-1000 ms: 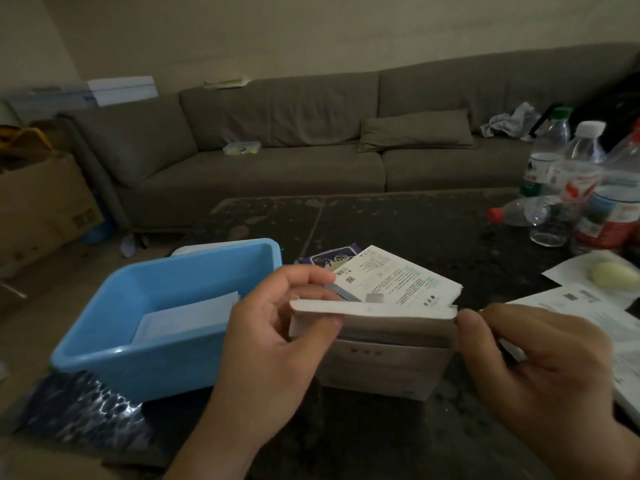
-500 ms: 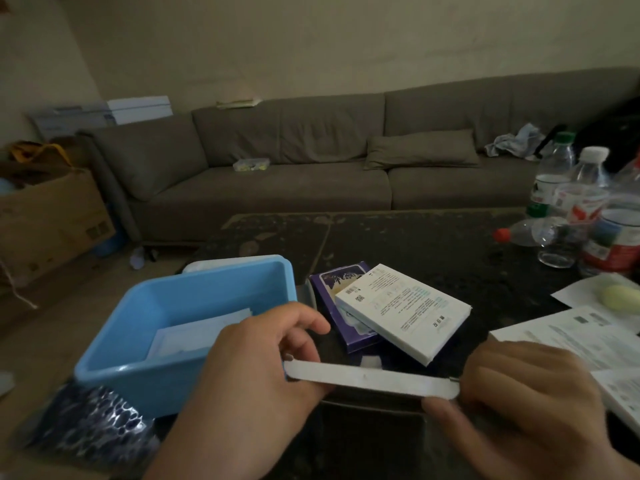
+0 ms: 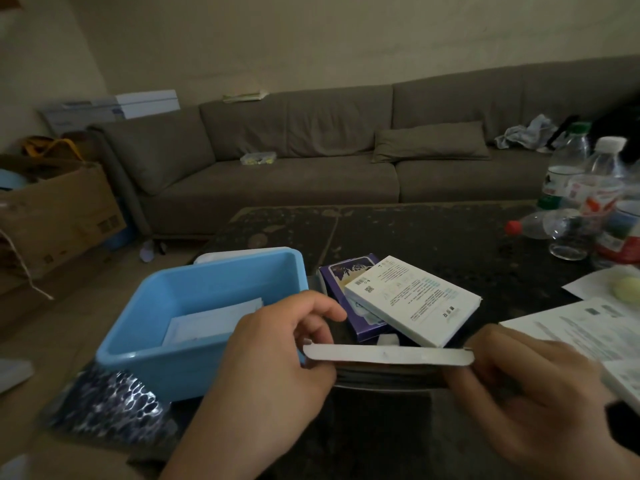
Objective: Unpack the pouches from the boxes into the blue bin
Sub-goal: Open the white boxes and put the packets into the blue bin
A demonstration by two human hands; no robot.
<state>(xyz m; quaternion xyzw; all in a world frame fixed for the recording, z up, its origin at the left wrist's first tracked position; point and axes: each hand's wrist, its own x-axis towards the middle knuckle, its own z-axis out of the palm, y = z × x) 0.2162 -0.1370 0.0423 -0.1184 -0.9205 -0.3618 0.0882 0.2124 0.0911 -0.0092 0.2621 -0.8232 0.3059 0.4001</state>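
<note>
I hold a flat white box (image 3: 388, 355) edge-on over the near side of the dark table. My left hand (image 3: 273, 368) grips its left end and my right hand (image 3: 530, 393) grips its right end. The blue bin (image 3: 194, 299) stands to the left with a pale pouch (image 3: 211, 323) lying inside. Behind the held box a second white box (image 3: 412, 299) printed with small text rests tilted on a purple box (image 3: 346, 282).
Several plastic bottles (image 3: 581, 199) crowd the table's far right. Printed papers (image 3: 568, 327) and a pale round object (image 3: 627, 289) lie on the right. A shiny bubble bag (image 3: 110, 407) sits under the bin's near corner. A sofa (image 3: 311, 161) and a cardboard carton (image 3: 59, 216) stand beyond.
The held box has dropped lower and turned so only its thin edge faces me. The view has tilted up, and the two stacked boxes behind are now uncovered.
</note>
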